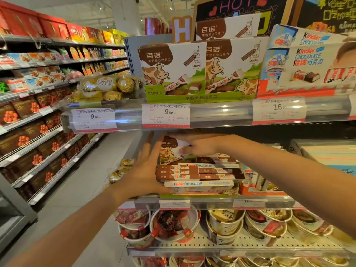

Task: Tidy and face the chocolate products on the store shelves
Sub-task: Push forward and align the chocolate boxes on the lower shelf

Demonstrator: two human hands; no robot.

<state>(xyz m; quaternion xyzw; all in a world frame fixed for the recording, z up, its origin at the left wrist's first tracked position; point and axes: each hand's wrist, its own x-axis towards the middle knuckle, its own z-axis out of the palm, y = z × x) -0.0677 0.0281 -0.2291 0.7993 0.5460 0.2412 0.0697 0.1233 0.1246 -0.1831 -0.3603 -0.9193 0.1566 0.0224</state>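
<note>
On the middle shelf a Bainuo cow-print chocolate box (169, 151) stands upright behind a stack of flat brown Bainuo bars (177, 172) and white Kinder Chocolate packs (198, 184). My left hand (146, 170) lies flat with straight fingers against the left side of the stack and box. My right hand (196, 145) reaches in from the right and grips the top edge of the upright Bainuo box, thumb on its front.
The top shelf (221, 114) carries Ferrero Rocher packs (106, 87), Bainuo display boxes (173, 72) and Kinder cartons (308, 68). Below the middle shelf stand tubs of wrapped chocolates (173, 224). An aisle with stocked shelves (34, 116) runs to the left.
</note>
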